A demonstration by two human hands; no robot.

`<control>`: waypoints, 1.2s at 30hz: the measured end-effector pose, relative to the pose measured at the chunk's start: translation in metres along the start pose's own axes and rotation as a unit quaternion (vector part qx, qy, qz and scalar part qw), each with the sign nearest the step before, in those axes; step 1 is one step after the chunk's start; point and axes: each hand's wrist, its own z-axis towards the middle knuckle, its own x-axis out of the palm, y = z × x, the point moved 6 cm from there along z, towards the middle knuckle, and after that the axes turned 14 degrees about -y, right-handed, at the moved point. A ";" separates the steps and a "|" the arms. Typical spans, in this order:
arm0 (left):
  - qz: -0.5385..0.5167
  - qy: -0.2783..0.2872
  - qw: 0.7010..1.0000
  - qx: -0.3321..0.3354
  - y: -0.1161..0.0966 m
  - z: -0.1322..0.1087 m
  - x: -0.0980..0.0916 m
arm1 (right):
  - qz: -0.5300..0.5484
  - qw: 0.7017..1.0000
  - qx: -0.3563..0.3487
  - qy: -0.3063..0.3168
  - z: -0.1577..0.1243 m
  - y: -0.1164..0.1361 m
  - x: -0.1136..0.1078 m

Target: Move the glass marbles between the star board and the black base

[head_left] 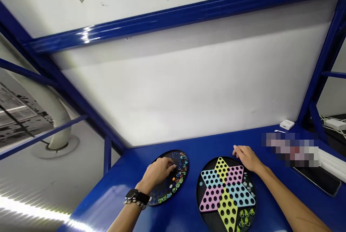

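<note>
Blue desk (pixel 194 148) runs back to a white panel (pixel 189 87). On its left side, loose marbles (pixel 181 180) lie in a black tray (pixel 169 182), mostly along its right and near edges. They look like glass: light, hard and slick, apt to roll, best pinched across the middle between thumb and fingertip. Being round, they point nowhere and have no long axis; neither has the round tray. The left hand (pixel 159 170) is over the tray, thumb and fingertips drawn close; I cannot tell whether a marble is between them. Rightward sits the star board (pixel 223 185), its yellow points running near to far. Beside its far right rim, the right hand (pixel 246 157) has loosely curled fingers, their grip unclear. Farther right lies a phone (pixel 319 180).
</note>
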 end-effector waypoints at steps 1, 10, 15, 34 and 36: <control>-0.026 0.006 0.999 0.020 -0.003 -0.002 0.001 | 0.001 1.000 0.000 -0.001 0.000 0.000 0.000; -0.149 -0.047 0.982 0.109 -0.088 -0.002 -0.043 | 0.007 1.000 0.007 -0.004 0.001 0.001 -0.001; -0.190 -0.005 0.936 0.298 -0.212 -0.031 -0.025 | 0.048 0.998 0.025 -0.024 0.004 0.000 -0.007; 0.031 -0.058 0.890 0.452 -0.306 -0.068 0.002 | 0.059 0.998 0.015 -0.023 0.006 -0.005 -0.008; 0.014 -0.081 0.885 0.458 -0.304 -0.066 0.004 | 0.056 0.998 0.014 -0.022 0.006 -0.006 -0.007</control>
